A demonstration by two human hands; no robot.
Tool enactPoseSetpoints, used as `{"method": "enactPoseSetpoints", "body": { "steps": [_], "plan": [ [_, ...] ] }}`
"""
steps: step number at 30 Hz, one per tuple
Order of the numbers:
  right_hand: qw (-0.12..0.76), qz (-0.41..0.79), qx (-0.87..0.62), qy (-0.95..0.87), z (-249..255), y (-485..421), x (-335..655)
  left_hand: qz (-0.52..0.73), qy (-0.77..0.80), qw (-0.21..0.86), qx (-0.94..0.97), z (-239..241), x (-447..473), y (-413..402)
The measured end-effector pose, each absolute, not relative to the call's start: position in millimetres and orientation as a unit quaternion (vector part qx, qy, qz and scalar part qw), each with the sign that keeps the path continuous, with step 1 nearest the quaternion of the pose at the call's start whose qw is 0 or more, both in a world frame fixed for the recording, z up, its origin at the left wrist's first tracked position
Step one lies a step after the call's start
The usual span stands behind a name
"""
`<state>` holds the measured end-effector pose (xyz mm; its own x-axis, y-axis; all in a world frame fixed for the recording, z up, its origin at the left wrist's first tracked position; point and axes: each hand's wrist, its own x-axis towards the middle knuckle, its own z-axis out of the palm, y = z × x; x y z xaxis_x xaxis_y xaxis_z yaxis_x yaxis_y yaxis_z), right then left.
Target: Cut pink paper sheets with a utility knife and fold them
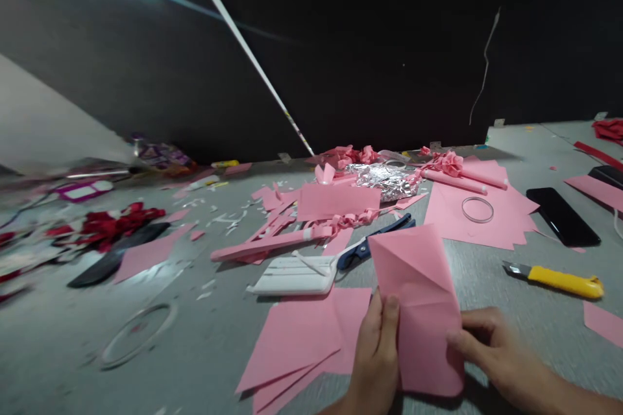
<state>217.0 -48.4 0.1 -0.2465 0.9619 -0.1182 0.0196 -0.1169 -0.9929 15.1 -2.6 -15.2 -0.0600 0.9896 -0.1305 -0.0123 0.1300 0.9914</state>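
Between my hands is a creased sheet of pink paper [423, 324], folded and raised above the table, its fold lines crossing near the middle. My left hand [378, 343] pinches its left edge, thumb in front. On the right edge, my right hand [491, 343] grips with thumb and fingers, slightly blurred. Just left of them lies a stack of pink paper sheets [296, 343]. Beyond it rest a white face mask [294, 274] and dark-blue-handled scissors [374, 240], partly behind the held paper.
A yellow utility knife [559, 279] and black phone [563, 216] lie on the right. Pink paper flowers [445, 163], crumpled foil [384, 179] and a ring [477, 209] are farther back. Red paper pieces [109, 227] and a tape ring [139, 335] lie left. A dark wall [389, 45] stands behind.
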Motion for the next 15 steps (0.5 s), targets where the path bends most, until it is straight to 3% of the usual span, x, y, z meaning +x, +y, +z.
{"method": "enactPoseSetpoints", "body": {
  "steps": [15],
  "plan": [
    [0.368, 0.594, -0.500, -0.511, 8.3, -48.3, 211.1, 0.504, 0.600, 0.445, 0.434, 8.5, 12.5, 23.4]
  ]
}}
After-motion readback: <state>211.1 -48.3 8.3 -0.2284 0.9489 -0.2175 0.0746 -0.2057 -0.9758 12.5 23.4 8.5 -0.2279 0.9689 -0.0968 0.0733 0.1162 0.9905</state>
